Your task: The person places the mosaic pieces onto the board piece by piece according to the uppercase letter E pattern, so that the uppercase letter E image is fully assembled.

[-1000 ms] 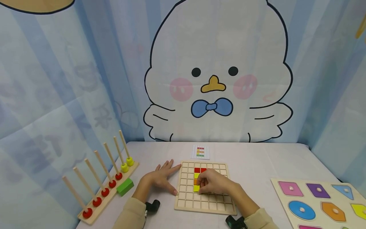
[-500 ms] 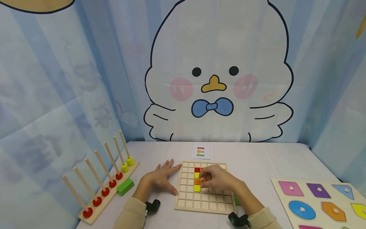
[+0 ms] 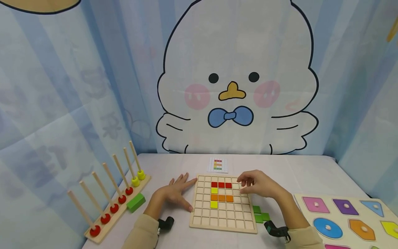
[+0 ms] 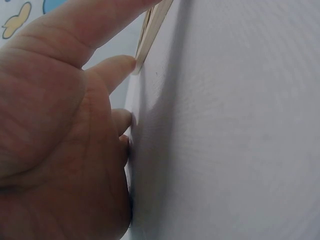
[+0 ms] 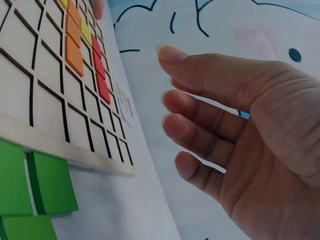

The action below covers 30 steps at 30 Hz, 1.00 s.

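Observation:
A wooden grid board (image 3: 205, 221) lies flat on the table. In its cells sit a row of red tiles (image 3: 221, 185), a yellow tile (image 3: 214, 190), a row of orange tiles (image 3: 221, 198) and another yellow tile (image 3: 214, 204). My left hand (image 3: 174, 192) is spread on the table, thumb and index finger touching the board's left edge. Above the board's upper right side hovers my right hand (image 3: 261, 184), fingers loosely bent. The right wrist view finds nothing between those fingers (image 5: 190, 127). Several green tiles (image 3: 261, 216) lie beside the board's right edge.
A small pattern card (image 3: 221, 171) lies behind the board. On the left are a peg stand (image 3: 105, 230) with red and yellow beads and a green block (image 3: 136, 203). A shape puzzle board (image 3: 337, 211) occupies the right side. A printed curtain (image 3: 280, 52) hangs behind the table.
My right hand has lifted away from the tiles and moved right across the board, uncovering the red and orange rows and the green tiles. The left hand stays in place.

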{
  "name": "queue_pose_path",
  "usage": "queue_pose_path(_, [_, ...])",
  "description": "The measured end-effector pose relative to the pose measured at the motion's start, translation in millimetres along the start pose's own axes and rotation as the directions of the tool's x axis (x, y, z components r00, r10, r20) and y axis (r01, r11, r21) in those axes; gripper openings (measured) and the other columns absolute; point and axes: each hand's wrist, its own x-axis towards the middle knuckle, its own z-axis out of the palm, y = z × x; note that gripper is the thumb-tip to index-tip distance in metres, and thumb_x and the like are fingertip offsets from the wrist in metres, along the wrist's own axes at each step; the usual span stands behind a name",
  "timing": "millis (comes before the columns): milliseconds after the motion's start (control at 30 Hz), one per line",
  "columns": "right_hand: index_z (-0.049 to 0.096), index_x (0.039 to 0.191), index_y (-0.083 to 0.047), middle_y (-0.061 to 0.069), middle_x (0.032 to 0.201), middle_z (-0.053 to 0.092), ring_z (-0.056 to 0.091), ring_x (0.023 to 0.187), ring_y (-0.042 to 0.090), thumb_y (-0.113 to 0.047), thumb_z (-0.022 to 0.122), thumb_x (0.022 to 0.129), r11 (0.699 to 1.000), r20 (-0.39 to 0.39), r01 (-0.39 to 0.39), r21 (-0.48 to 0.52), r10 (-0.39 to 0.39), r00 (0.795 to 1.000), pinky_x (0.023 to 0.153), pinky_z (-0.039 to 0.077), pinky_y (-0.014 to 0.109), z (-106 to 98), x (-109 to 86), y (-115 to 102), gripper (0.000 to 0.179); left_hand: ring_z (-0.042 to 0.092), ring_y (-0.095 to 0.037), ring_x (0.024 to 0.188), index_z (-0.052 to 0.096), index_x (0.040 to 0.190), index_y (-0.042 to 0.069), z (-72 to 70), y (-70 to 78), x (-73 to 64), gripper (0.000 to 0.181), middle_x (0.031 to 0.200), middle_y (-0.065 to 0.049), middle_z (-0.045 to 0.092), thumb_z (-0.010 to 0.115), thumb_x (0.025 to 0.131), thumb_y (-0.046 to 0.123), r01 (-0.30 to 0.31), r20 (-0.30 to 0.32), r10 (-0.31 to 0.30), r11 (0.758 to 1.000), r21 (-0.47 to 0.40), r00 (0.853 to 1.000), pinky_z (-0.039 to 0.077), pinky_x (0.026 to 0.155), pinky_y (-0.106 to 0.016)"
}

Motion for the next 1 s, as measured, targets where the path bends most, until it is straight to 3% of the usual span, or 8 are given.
queue_pose_path(267, [0.074, 0.118, -0.007, 0.009, 0.099, 0.068, 0.058, 0.086, 0.017, -0.018, 0.084, 0.087, 0.999, 0.073, -0.03, 0.037, 0.027, 0.997, 0.07, 0.051, 0.025, -17.6, -12.0, 20.8, 0.035, -0.003, -0.034, 0.164, 0.027, 0.165, 0.037, -0.4, -0.1, -0.1, 0.12, 0.177, -0.013, 0.003, 0.092, 0.067, 0.061, 0.01, 0.003, -0.01, 1.0, -0.001, 1.0, -0.001, 0.129, -0.063])
queue_pose_path(500, [0.074, 0.12, -0.006, 0.01, 0.102, 0.069, 0.058, 0.088, 0.019, -0.017, 0.085, 0.085, 0.997, 0.076, -0.05, 0.066, 0.045, 0.996, 0.07, 0.05, 0.026, -23.3, -17.2, 30.8, 0.038, -0.002, -0.035, 0.164, 0.027, 0.165, 0.036, -0.5, 0.4, 0.5, 0.119, 0.176, -0.014, 0.002, 0.091, 0.068, 0.061, 0.001, 0.006, -0.001, 1.0, 0.005, 1.0, 0.0, 0.129, -0.064])
queue_pose_path(667, [0.074, 0.119, -0.005, 0.01, 0.104, 0.07, 0.06, 0.088, 0.02, -0.014, 0.087, 0.082, 0.991, 0.126, -0.069, 0.114, 0.054, 0.99, 0.071, 0.051, 0.027, -25.2, -20.8, 36.1, 0.039, -0.003, -0.035, 0.164, 0.027, 0.165, 0.036, -0.3, 0.0, 0.9, 0.119, 0.176, -0.014, 0.002, 0.091, 0.068, 0.061, -0.002, 0.007, 0.001, 1.0, 0.007, 1.0, 0.0, 0.129, -0.064])
queue_pose_path(1000, [0.076, 0.105, -0.003, 0.013, 0.092, 0.069, 0.057, 0.08, 0.018, -0.003, 0.088, 0.074, 0.964, 0.306, -0.158, 0.214, 0.087, 0.948, 0.068, 0.048, 0.026, -22.2, -23.6, 48.5, 0.033, -0.002, -0.036, 0.164, 0.027, 0.165, 0.035, -0.6, -0.2, 0.4, 0.119, 0.176, -0.014, 0.003, 0.091, 0.068, 0.061, -0.003, 0.003, 0.003, 1.0, 0.012, 1.0, 0.0, 0.129, -0.064])
